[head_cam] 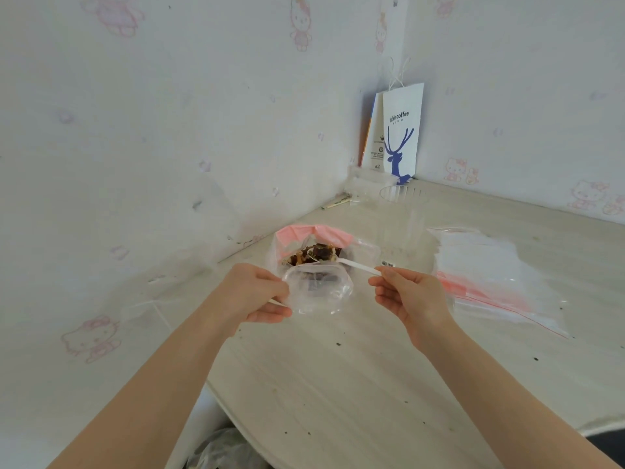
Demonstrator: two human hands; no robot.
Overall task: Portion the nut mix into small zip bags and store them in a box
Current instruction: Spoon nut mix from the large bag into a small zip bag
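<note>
The fingers (270,311) of the left hand (253,292) pinch the small zip bag (321,296) open. The right hand (412,299) pinches a white spoon (358,265), its scoop just behind that bag, over the nut mix (318,253). Empty bags (490,275) lie right of it on the bench (338,384).

surface: pale wood table (338,384) | on it: nut-mix bag (318,252) | zip-bag stack (487,272) | clear cup (402,211) | paper bag (402,130) | dark crumbs (338,344)

Gripping a small zip bag (321,292) in left hand (257,292). Pinching a white spoon (358,265) in right hand (412,299), tip over nut mix (319,252).
</note>
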